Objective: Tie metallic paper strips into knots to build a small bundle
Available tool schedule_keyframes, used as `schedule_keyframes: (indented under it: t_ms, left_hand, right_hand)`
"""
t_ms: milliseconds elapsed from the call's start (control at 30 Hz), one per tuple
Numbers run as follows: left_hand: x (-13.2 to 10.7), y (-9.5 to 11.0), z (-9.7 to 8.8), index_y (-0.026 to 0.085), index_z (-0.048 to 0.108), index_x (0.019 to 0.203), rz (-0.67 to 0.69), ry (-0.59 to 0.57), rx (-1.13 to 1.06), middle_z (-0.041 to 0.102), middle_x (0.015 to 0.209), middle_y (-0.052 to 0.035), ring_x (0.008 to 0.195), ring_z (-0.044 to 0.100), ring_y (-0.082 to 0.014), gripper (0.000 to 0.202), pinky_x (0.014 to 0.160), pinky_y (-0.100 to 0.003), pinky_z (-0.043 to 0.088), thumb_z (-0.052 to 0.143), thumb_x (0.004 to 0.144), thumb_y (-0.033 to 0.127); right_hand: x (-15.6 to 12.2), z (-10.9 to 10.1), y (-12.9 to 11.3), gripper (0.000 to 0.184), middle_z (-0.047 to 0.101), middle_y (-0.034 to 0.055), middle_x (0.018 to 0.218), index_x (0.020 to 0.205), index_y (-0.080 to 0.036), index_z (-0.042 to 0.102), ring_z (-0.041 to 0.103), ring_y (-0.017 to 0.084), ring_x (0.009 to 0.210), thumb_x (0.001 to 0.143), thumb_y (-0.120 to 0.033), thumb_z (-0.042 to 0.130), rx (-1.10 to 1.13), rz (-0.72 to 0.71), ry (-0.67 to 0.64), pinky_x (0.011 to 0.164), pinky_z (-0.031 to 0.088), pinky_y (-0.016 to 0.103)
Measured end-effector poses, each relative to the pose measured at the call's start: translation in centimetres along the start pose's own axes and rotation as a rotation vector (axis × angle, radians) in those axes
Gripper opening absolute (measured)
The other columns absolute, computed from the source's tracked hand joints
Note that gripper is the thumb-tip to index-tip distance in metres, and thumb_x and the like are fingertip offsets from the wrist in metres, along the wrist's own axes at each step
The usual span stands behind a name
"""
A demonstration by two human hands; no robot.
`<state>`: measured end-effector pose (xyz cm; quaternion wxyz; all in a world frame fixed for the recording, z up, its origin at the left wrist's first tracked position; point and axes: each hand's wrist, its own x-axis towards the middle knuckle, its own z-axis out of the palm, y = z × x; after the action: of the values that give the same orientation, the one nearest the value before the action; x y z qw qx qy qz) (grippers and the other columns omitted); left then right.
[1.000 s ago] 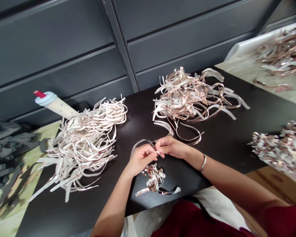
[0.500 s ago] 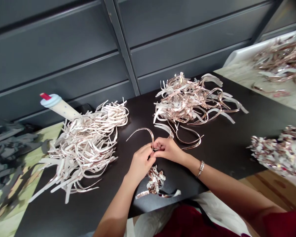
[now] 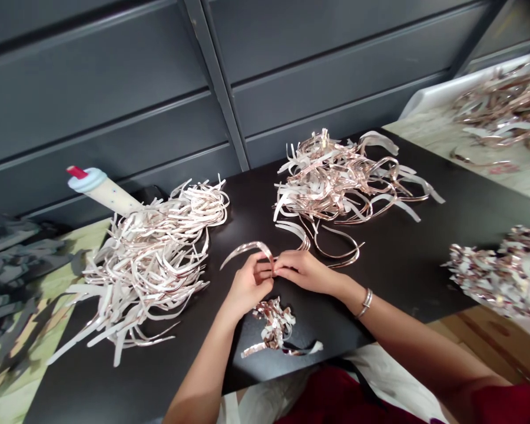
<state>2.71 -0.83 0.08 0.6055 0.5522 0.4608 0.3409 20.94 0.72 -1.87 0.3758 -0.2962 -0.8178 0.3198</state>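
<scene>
A shiny rose-gold strip with a pale side (image 3: 244, 247) arches up and leftward from between my two hands, above the black table. My left hand (image 3: 250, 284) has its fingers curled against the lower end of the strip, with its thumb held lower and apart. From the right, my right hand (image 3: 304, 270) pinches at the same end, its fingertips nearly touching the left ones. The exact grip is partly hidden by the fingers. Just below the hands lies a small heap of short crumpled scraps (image 3: 274, 323).
A tangled pile of whitish strips (image 3: 159, 253) lies left, a rose-gold pile (image 3: 335, 176) behind right. More scraps (image 3: 507, 271) sit at the right edge. A pale tumbler with a blue lid (image 3: 110, 194) leans behind the left pile. Grey panels (image 3: 335, 82) rise behind the black table (image 3: 393, 259).
The strip's arch has tipped lower and turned, showing its broader shiny face. My left hand's fingers have loosened and shifted slightly left; my right hand has rolled over, knuckles up.
</scene>
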Motion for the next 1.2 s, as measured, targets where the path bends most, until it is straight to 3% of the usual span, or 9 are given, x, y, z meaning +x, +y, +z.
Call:
schedule_keyframes:
  t_ms: [67, 200, 333, 533, 600, 767, 933, 1100, 1200]
  left_hand:
    - [0.1, -0.2, 0.1, 0.017, 0.052, 0.113, -0.024, -0.008, -0.125, 0.068, 0.093, -0.0055, 0.086, 0.066, -0.0157, 0.051, 0.081, -0.027, 0.049, 0.067, 0.065, 0.009]
    - [0.2, -0.6, 0.5, 0.016, 0.057, 0.107, -0.019, 0.018, -0.214, 0.067, 0.085, -0.0026, 0.077, 0.064, -0.0123, 0.043, 0.069, -0.02, 0.047, 0.068, 0.066, 0.011]
    - [0.2, -0.8, 0.6, 0.016, 0.057, 0.107, -0.033, 0.095, -0.211, 0.065, 0.073, 0.0011, 0.064, 0.061, -0.0103, 0.045, 0.062, -0.02, 0.044, 0.071, 0.064, 0.011]
    - [0.2, -0.2, -0.1, 0.015, 0.055, 0.099, -0.088, -0.032, -0.192, 0.068, 0.073, -0.0024, 0.069, 0.066, -0.0151, 0.035, 0.063, -0.022, 0.046, 0.07, 0.067, 0.015]
    - [0.3, -0.2, -0.3, 0.015, 0.053, 0.096, -0.091, -0.029, -0.187, 0.067, 0.072, -0.0012, 0.067, 0.066, -0.014, 0.034, 0.063, -0.022, 0.047, 0.071, 0.066, 0.015]
    - [0.7, -0.4, -0.3, 0.017, 0.049, 0.11, -0.109, 0.1, -0.276, 0.064, 0.071, 0.0041, 0.057, 0.063, -0.01, 0.057, 0.06, -0.023, 0.05, 0.078, 0.06, 0.021]
    - [0.7, -0.3, -0.6, 0.017, 0.051, 0.103, -0.077, 0.109, -0.181, 0.062, 0.08, 0.0037, 0.051, 0.06, -0.008, 0.05, 0.054, -0.022, 0.049, 0.076, 0.059, 0.017]
    - [0.6, -0.5, -1.5, 0.015, 0.053, 0.095, -0.082, -0.03, -0.089, 0.057, 0.073, 0.0049, 0.052, 0.062, -0.01, 0.034, 0.051, -0.021, 0.044, 0.07, 0.066, 0.016]
    - [0.7, -0.6, -1.5, 0.015, 0.052, 0.095, -0.128, -0.064, -0.143, 0.058, 0.074, 0.0044, 0.06, 0.065, -0.0117, 0.038, 0.058, -0.022, 0.047, 0.072, 0.063, 0.014]
  right_hand:
    - [-0.1, 0.6, -0.2, 0.013, 0.062, 0.0044, 0.08, 0.085, -0.017, 0.063, 0.059, 0.015, 0.076, 0.09, -0.018, 0.051, -0.076, -0.053, 0.051, 0.072, 0.05, 0.029]
    - [-0.4, 1.7, -0.5, 0.017, 0.063, 0.0097, 0.101, 0.103, -0.018, 0.06, 0.059, 0.02, 0.096, 0.088, -0.015, 0.052, -0.217, -0.171, 0.236, 0.084, 0.052, 0.034]
    - [-0.5, 2.0, -0.8, 0.03, 0.065, 0.0095, 0.11, 0.115, -0.018, 0.054, 0.059, 0.019, 0.107, 0.09, -0.006, 0.042, -0.259, -0.225, 0.164, 0.095, 0.049, 0.036]
    - [-0.7, 1.4, -0.5, 0.032, 0.067, 0.0082, 0.103, 0.117, -0.018, 0.05, 0.068, 0.016, 0.088, 0.09, -0.008, 0.037, -0.14, -0.081, 0.189, 0.076, 0.057, 0.028]
    - [-0.7, 1.3, -0.5, 0.032, 0.066, 0.0073, 0.107, 0.118, -0.02, 0.049, 0.067, 0.015, 0.091, 0.09, -0.009, 0.038, -0.091, -0.078, 0.169, 0.079, 0.056, 0.027]
    - [-0.6, 1.5, -1.0, 0.041, 0.062, 0.0093, 0.116, 0.126, -0.02, 0.044, 0.062, 0.018, 0.101, 0.087, -0.008, 0.043, -0.091, -0.078, 0.075, 0.087, 0.054, 0.035]
    - [-0.5, 1.4, -0.7, 0.05, 0.057, 0.0128, 0.124, 0.128, -0.017, 0.043, 0.053, 0.021, 0.118, 0.082, 0.0, 0.038, -0.195, -0.149, 0.065, 0.098, 0.048, 0.042]
    - [-0.6, 0.8, -0.2, 0.055, 0.06, 0.0124, 0.12, 0.128, -0.015, 0.041, 0.059, 0.019, 0.112, 0.077, 0.005, 0.032, -0.141, -0.164, 0.056, 0.093, 0.051, 0.037]
    - [-0.6, 0.8, -0.4, 0.056, 0.062, 0.0107, 0.116, 0.126, -0.017, 0.042, 0.061, 0.018, 0.107, 0.075, 0.005, 0.033, -0.082, -0.136, 0.08, 0.09, 0.053, 0.037]
